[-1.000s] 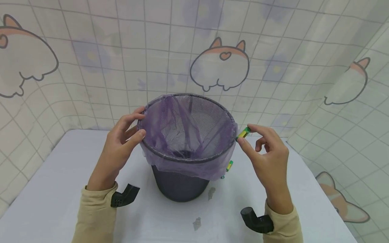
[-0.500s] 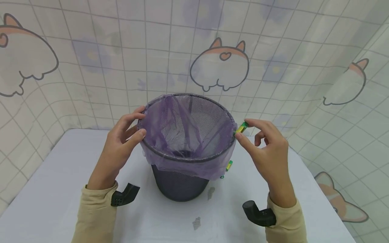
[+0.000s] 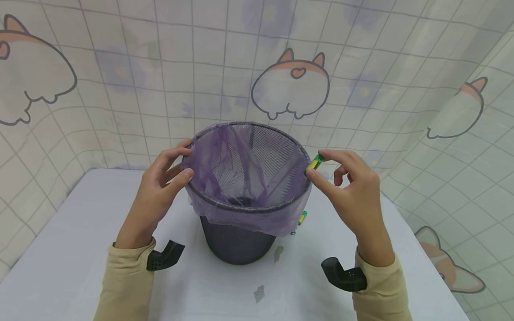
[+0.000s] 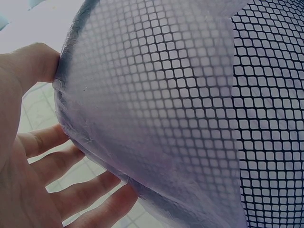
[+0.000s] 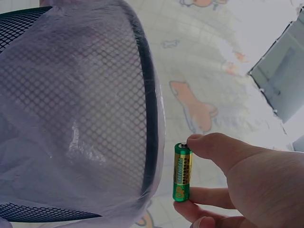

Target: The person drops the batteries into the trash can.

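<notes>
A black mesh wastebasket (image 3: 241,243), lined with a thin purple bin bag (image 3: 245,220) folded over its rim, stands upright on the table. My left hand (image 3: 156,191) rests its thumb and spread fingertips on the left side of the lined rim. At the right side, my right hand (image 3: 355,191) pinches a green-and-gold battery (image 5: 182,173) end to end between thumb and fingers. In the head view this battery (image 3: 315,164) overlaps the right rim; the right wrist view shows it outside the basket, apart from the rim.
More small green-and-yellow batteries (image 3: 302,218) lie behind the basket's right side, partly hidden by the bag. The white table (image 3: 100,267) bears two grey patches (image 3: 259,294). A patterned curtain (image 3: 225,89) hangs close behind and at both sides.
My right hand has moved slightly up and left with the battery, closer to the rim. The left hand and the wastebasket have stayed where they were.
</notes>
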The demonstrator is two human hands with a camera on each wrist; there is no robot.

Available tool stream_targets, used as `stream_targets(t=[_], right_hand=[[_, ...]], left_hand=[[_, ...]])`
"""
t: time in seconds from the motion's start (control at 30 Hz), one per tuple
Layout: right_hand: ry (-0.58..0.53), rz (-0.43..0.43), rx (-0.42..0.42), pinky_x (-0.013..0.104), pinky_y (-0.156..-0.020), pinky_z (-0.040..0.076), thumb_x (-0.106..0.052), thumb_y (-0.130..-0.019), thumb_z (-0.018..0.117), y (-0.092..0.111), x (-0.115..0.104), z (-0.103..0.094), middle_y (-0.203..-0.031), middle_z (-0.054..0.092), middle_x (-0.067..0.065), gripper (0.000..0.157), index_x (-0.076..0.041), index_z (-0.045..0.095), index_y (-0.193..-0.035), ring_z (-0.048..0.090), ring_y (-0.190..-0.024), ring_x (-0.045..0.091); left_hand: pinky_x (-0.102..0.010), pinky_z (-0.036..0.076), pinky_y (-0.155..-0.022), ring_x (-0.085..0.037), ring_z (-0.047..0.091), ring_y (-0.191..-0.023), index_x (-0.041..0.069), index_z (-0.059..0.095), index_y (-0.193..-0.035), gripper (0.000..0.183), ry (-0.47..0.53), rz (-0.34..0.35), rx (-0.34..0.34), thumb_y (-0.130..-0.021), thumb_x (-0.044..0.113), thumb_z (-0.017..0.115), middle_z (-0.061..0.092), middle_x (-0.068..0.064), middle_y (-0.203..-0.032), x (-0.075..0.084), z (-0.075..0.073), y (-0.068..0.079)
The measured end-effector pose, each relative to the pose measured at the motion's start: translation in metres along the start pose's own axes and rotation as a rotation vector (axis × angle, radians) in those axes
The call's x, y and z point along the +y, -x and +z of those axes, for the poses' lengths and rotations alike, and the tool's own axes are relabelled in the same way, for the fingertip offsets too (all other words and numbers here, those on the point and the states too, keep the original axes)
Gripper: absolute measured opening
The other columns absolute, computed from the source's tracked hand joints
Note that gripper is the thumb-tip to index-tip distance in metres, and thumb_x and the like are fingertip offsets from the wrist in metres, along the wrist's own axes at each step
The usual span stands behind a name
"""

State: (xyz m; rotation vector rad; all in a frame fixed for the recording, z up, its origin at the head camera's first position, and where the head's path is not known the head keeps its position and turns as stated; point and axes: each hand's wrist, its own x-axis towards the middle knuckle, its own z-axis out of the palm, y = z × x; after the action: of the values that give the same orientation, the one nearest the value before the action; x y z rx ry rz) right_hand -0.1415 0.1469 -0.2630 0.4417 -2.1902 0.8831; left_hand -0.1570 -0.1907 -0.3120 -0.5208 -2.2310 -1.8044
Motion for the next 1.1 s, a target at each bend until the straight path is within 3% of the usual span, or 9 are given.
stream_targets(t=[1.1], right_hand=[[-0.054,-0.005,-0.111,0.026,-0.071,0.031,-0.019,-0.078,0.080,-0.018,-0.019,0.011,-0.100,0.067,0.003,0.036,-0.010,0.071,-0.112,0.041,-0.065,0.011]], left_hand=[[-0.060,0.038,-0.107,-0.036,0.037,-0.140,0.014,0.047,-0.136,0.040,-0.001,0.012,-0.001,-0.097,0.021,0.056,0.032,0.013,-0.156,-0.002,-0.001,-0.001]])
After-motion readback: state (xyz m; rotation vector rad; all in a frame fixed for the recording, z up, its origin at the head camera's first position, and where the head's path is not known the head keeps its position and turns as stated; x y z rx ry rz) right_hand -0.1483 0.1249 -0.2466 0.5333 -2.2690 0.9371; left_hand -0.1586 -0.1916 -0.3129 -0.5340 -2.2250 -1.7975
